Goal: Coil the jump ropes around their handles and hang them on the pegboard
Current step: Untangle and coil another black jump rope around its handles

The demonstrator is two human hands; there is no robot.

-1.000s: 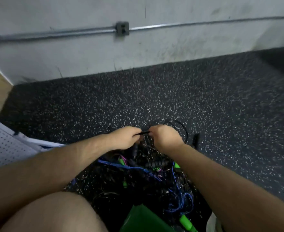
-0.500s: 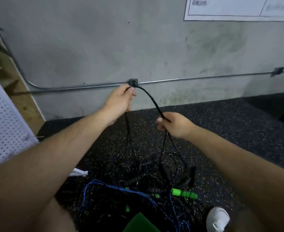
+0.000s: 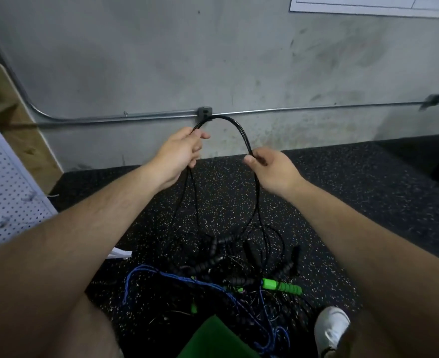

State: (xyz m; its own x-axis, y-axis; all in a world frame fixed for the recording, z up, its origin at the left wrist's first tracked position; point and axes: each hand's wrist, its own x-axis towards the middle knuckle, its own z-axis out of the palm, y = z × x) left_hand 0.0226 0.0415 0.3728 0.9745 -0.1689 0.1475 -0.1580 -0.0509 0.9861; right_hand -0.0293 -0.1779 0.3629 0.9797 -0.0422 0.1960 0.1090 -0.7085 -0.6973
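Note:
A black jump rope [image 3: 235,125] arches between my two hands, held up in front of the wall. My left hand [image 3: 179,153] pinches one side of the arch and my right hand [image 3: 270,167] grips the other side. Its strands hang down to a tangled pile of ropes [image 3: 228,267] on the speckled floor, with black ribbed handles [image 3: 205,264], a green handle [image 3: 281,286] and a blue braided rope [image 3: 187,280]. The white pegboard [image 3: 3,192] leans at the left edge.
A grey concrete wall with a metal conduit [image 3: 125,117] runs across behind. My white shoe [image 3: 331,326] is at the bottom right and a green cloth [image 3: 213,339] lies at the bottom middle. Black rubber flooring [image 3: 355,182] stretches to the right.
My hands lifted the black rope from the pile on the floor up to chest height. Since half a second ago the right hand has risen, so the rope arches higher between the hands.

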